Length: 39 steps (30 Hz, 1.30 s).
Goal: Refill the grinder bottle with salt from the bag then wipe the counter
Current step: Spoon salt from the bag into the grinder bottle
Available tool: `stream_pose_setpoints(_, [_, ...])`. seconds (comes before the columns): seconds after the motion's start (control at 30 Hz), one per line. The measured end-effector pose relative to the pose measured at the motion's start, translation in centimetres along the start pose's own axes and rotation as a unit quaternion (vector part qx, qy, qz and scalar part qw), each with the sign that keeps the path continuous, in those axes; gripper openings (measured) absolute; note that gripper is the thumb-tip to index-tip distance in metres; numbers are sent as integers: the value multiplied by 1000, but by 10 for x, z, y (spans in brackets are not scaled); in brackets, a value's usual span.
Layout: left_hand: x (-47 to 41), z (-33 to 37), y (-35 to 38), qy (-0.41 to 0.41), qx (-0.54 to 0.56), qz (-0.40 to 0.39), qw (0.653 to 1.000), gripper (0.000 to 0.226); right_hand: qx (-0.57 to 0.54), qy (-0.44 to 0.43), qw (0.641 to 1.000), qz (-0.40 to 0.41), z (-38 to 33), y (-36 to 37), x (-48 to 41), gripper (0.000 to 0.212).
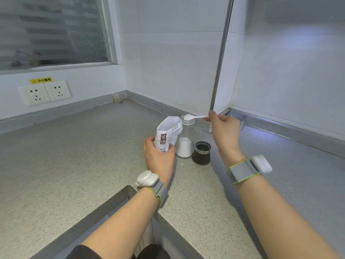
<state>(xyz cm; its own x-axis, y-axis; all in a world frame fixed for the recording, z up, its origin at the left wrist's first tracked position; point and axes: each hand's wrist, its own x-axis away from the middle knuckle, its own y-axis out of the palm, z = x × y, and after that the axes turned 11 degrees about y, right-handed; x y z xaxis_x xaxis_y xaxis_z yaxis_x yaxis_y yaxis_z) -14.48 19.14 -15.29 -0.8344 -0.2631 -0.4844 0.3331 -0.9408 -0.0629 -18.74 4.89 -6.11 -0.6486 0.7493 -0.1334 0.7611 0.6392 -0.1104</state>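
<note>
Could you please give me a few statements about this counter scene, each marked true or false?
1. The right hand pinches a white spoon heaped with salt over the mouth of the grinder bottle. True.
2. The left hand is empty. False: it grips the salt bag.
3. The dark cap is screwed onto the bottle. False: it stands on the counter, just right of the bottle.
4. The bottle already holds some salt at its bottom. True.
5. The bottle lies on its side. False: it stands upright.
</note>
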Motion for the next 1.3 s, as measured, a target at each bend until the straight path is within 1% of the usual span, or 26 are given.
stream_pose_setpoints(0.07, [0, 0, 0, 0, 1, -2, 1000, 43, 66, -80, 994, 29, 1, 1, 0, 38])
stream_pose_setpoints(0.1, [0, 0, -1, 1, 3, -4, 1000, 44, 103, -131, 985, 44, 2, 1, 1, 41])
stream_pose_setpoints(0.13, [0, 0, -1, 2, 3, -5, 1000, 45, 142, -189, 970, 57, 2, 1, 2, 38])
stream_pose_setpoints(0.2, [0, 0, -1, 4, 4, -4, 1000, 45, 215, -309, 923, 78, 1, -1, 6, 29])
stream_pose_setpoints(0.27, [0, 0, -1, 6, 6, -2, 1000, 46, 262, -404, 871, 96, 1, -3, 9, 23])
stream_pose_setpoints(0.3, [0, 1, -1, 7, 7, -1, 1000, 46, 270, -433, 854, 102, 1, -3, 9, 20])
stream_pose_setpoints(0.33, [0, 0, -1, 8, 6, 0, 1000, 46, 268, -453, 844, 104, 2, -3, 10, 17])
stream_pose_setpoints(0.43, [0, 0, -1, 9, 8, 3, 1000, 46, 255, -493, 826, 97, 2, -3, 9, 13])
stream_pose_setpoints(0.5, [0, 0, -1, 12, 9, 5, 1000, 46, 241, -500, 826, 96, 2, -4, 9, 15])
stream_pose_setpoints(0.53, [0, 0, -1, 15, 11, 5, 1000, 46, 225, -496, 833, 98, 2, -4, 10, 16])
stream_pose_setpoints(0.63, [0, 1, -1, 17, 15, 10, 1000, 47, 147, -456, 873, 91, -1, -3, 13, 17])
stream_pose_setpoints(0.7, [0, 1, -1, 19, 22, 13, 1000, 47, 108, -449, 884, 64, -2, -4, 14, 17])
stream_pose_setpoints(0.77, [0, 0, -2, 28, 25, 13, 999, 47, 102, -455, 884, 17, -4, -4, 16, 19])
stream_pose_setpoints(0.83, [1, 0, -2, 46, 28, 9, 999, 48, 127, -466, 876, -22, -4, -2, 19, 19])
stream_pose_setpoints(0.87, [2, 1, -3, 59, 33, 4, 998, 49, 154, -478, 864, -33, -2, 0, 20, 19])
stream_pose_setpoints(0.97, [3, 3, -4, 130, 51, -16, 990, 53, 276, -507, 814, -62, 5, 5, 23, 26])
stream_pose_setpoints(1.03, [4, 3, -5, 182, 50, -34, 981, 53, 353, -478, 798, -96, 9, 10, 21, 34])
stream_pose_setpoints(1.1, [5, 2, -5, 197, 49, -41, 978, 54, 408, -434, 792, -135, 10, 13, 20, 35])
stream_pose_setpoints(1.17, [4, 1, -5, 191, 50, -39, 979, 54, 424, -403, 794, -164, 10, 15, 21, 35])
stream_pose_setpoints(1.2, [4, 1, -5, 192, 48, -39, 979, 53, 421, -386, 801, -179, 9, 16, 22, 35])
stream_pose_setpoints(1.23, [3, 0, -4, 195, 46, -41, 979, 52, 411, -361, 813, -199, 7, 16, 23, 35])
stream_pose_setpoints(1.3, [3, 0, -4, 198, 48, -46, 978, 52, 356, -282, 855, -251, 4, 14, 23, 38])
